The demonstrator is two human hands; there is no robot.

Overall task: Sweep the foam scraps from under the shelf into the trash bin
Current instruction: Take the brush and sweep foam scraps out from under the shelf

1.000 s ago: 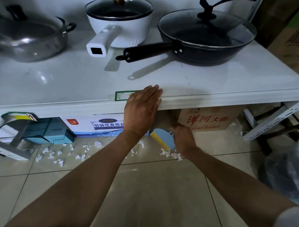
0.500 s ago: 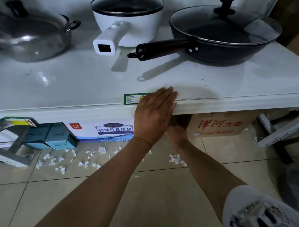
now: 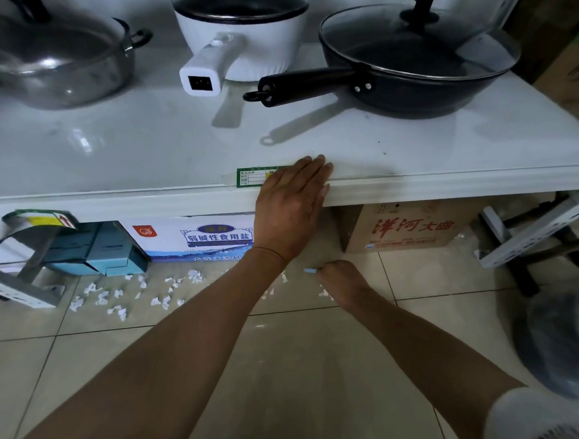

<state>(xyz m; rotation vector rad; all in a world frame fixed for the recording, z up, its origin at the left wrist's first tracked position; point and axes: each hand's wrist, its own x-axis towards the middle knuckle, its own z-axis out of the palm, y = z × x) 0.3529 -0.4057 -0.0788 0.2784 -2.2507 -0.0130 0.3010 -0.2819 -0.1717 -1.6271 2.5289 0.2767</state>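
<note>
Tiled floor (image 3: 275, 368) beneath a white shelf (image 3: 415, 188) loaded with pots and a black pan (image 3: 417, 65). Left hand (image 3: 290, 212) laid flat and open over the shelf edge, holding nothing, probably bracing the body for the low reach. Right hand (image 3: 340, 279) down near the floor, closed around a small blue tool (image 3: 309, 271), only its tip visible. White foam scraps (image 3: 129, 295) scattered before the boxes (image 3: 194, 238), mostly left of the arms, a few beside the right hand. Trash bin not clearly in view. Most sweeping apparently left to do.
</note>
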